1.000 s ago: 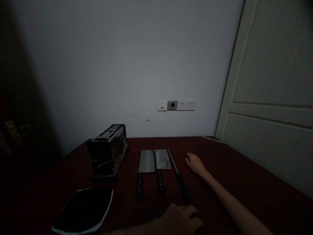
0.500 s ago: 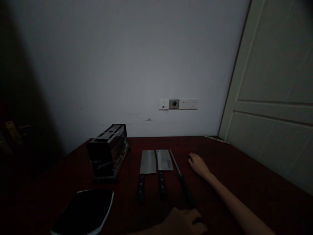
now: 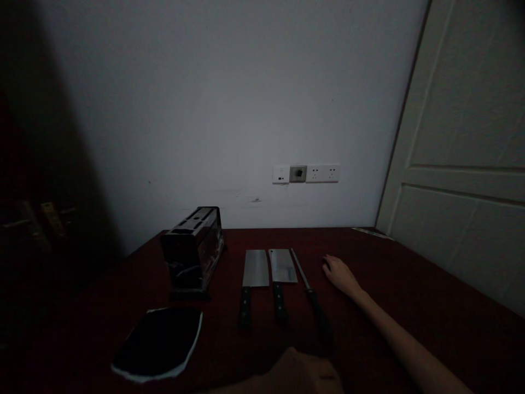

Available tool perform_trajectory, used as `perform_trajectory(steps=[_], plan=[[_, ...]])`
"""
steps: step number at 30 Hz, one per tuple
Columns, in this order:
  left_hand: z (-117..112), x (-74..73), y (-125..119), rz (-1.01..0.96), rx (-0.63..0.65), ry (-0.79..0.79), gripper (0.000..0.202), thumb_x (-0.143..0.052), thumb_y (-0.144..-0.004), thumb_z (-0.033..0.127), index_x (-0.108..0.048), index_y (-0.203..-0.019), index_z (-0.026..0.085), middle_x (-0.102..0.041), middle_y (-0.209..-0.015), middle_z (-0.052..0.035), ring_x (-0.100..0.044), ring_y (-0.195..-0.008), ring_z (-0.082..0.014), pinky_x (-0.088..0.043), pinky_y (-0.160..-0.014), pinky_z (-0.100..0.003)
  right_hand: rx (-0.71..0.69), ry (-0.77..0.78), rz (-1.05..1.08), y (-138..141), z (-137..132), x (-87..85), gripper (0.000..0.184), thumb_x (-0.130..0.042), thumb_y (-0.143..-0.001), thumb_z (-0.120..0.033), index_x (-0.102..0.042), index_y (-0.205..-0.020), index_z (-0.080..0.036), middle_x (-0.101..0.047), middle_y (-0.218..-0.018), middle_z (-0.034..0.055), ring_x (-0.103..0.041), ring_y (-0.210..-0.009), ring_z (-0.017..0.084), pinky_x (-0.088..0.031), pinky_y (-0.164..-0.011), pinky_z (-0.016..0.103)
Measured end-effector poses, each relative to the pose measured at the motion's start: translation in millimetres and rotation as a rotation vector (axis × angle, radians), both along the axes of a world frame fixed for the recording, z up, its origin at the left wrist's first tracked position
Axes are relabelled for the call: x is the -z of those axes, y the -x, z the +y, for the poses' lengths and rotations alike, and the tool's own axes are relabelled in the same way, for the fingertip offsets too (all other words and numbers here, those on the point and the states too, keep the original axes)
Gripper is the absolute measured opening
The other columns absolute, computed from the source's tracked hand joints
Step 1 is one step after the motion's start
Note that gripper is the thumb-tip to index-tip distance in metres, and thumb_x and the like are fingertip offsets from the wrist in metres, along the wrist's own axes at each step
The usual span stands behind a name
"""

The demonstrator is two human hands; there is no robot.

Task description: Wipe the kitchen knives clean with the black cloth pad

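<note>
Two cleavers lie side by side on the dark red table, blades pointing away: the left cleaver point(image 3: 256, 269) and the right cleaver point(image 3: 283, 266), both with black riveted handles. Just right of them is a sharpening steel point(image 3: 301, 269), its dark handle towards me. My right hand point(image 3: 339, 273) rests on the tabletop beyond the steel's right side, fingers loosely extended and holding nothing. At the bottom edge, below the steel's handle, the back of my left hand point(image 3: 309, 373) shows in shadow. Its fingers are hidden, so I cannot tell whether it holds anything.
A black knife block point(image 3: 184, 262) with slots on top stands at the left. In front of it lies a black pad point(image 3: 159, 342) with a pale edge. Wall sockets point(image 3: 305, 174) are behind the table point(image 3: 394, 290); a white door point(image 3: 463, 164) stands at the right.
The view has shifted slightly, so everything appears a little further right. My left hand has dropped lower, and its fingers have gone out of sight. My right hand stays resting on the table.
</note>
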State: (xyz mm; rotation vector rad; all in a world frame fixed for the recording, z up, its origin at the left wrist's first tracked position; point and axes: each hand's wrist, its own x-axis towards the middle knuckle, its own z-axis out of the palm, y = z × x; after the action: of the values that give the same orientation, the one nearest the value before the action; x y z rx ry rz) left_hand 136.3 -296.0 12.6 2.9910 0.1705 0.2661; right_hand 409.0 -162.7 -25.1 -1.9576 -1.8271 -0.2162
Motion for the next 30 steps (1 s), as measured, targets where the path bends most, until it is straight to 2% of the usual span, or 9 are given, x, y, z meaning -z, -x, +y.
perform_trajectory(steps=[3,7,8,13,17,20,24,27,30], plan=[[2,9.1,17,-0.040,-0.008,0.001,0.014,-0.048,-0.083,0.026,-0.060,-0.089,0.022,-0.064,-0.088,0.0029,-0.059,-0.073,-0.0064,-0.037,-0.051,-0.014,0.000,-0.015,0.028,0,0,-0.5,0.037,-0.040,-0.080,-0.018,-0.058,-0.109,-0.003,-0.054,-0.117,0.0194,-0.047,-0.112,0.024,-0.032,-0.098,0.033],[4,21.9,40,-0.048,-0.164,0.003,0.004,-0.059,-0.074,0.022,-0.061,-0.072,0.019,-0.061,-0.073,0.0037,-0.053,-0.056,-0.0057,-0.031,-0.044,-0.016,0.009,-0.062,0.078,0,-2,-3.9,0.037,-0.041,-0.079,-0.018,-0.057,-0.108,-0.002,-0.050,-0.122,0.0207,-0.045,-0.115,0.024,-0.032,-0.098,0.033],[4,22.0,47,-0.057,-0.192,0.025,0.002,-0.059,-0.071,0.017,-0.060,-0.070,0.018,-0.060,-0.072,0.0036,-0.053,-0.057,-0.0059,-0.032,-0.046,-0.016,0.016,-0.080,0.095,0,-3,-5.0,0.037,-0.040,-0.079,-0.019,-0.057,-0.107,-0.002,-0.050,-0.122,0.0204,-0.044,-0.116,0.023,-0.031,-0.098,0.032],[-3,11.1,80,-0.145,-0.305,0.194,0.021,-0.046,-0.061,-0.002,-0.056,-0.064,0.016,-0.058,-0.068,0.0023,-0.053,-0.061,-0.0066,-0.035,-0.051,-0.014,0.073,-0.166,0.191,1,-9,-12.9,0.036,-0.036,-0.080,-0.020,-0.058,-0.104,-0.005,-0.058,-0.110,0.0169,-0.053,-0.104,0.022,-0.036,-0.092,0.032],[-10,11.6,97,-0.173,-0.386,0.283,0.027,-0.039,-0.056,-0.005,-0.055,-0.061,0.016,-0.058,-0.067,0.0017,-0.054,-0.063,-0.0072,-0.036,-0.054,-0.014,0.097,-0.233,0.233,17,-22,-38.1,0.034,-0.037,-0.080,-0.023,-0.058,-0.102,-0.008,-0.061,-0.102,0.0149,-0.057,-0.095,0.022,-0.040,-0.085,0.031],[-15,13.4,100,-0.185,-0.406,0.298,0.025,-0.040,-0.055,-0.005,-0.054,-0.058,0.016,-0.059,-0.064,0.0019,-0.054,-0.062,-0.0074,-0.036,-0.055,-0.014,0.088,-0.236,0.328,55,-40,-68.4,0.029,-0.039,-0.080,-0.029,-0.061,-0.092,-0.015,-0.066,-0.086,0.0102,-0.061,-0.078,0.020,-0.043,-0.072,0.028],[-21,6.8,99,-0.182,-0.450,0.306,0.024,-0.040,-0.057,-0.003,-0.055,-0.058,0.015,-0.059,-0.065,0.0011,-0.053,-0.060,-0.0072,-0.035,-0.054,-0.015,-0.077,-0.026,0.312,136,-65,-97.2,0.030,-0.040,-0.081,-0.033,-0.063,-0.073,-0.016,-0.067,-0.072,0.0094,-0.062,-0.068,0.019,-0.042,-0.060,0.024],[-23,1.1,98,-0.145,-0.440,0.331,0.023,-0.040,-0.058,-0.003,-0.055,-0.057,0.015,-0.058,-0.064,0.0013,-0.051,-0.059,-0.0071,-0.035,-0.054,-0.015,-0.101,0.085,0.188,193,-75,-100.4,0.035,-0.042,-0.081,-0.037,-0.065,-0.076,-0.012,-0.067,-0.079,0.0148,-0.063,-0.075,0.023,-0.043,-0.063,0.026],[-24,-1.5,99,-0.135,-0.428,0.331,0.024,-0.039,-0.060,-0.002,-0.055,-0.057,0.015,-0.058,-0.064,0.0014,-0.051,-0.059,-0.0070,-0.034,-0.054,-0.015,-0.087,0.179,0.093,229,-74,-93.6,0.040,-0.041,-0.081,-0.040,-0.065,-0.086,-0.009,-0.065,-0.090,0.0189,-0.062,-0.084,0.028,-0.046,-0.067,0.032]])
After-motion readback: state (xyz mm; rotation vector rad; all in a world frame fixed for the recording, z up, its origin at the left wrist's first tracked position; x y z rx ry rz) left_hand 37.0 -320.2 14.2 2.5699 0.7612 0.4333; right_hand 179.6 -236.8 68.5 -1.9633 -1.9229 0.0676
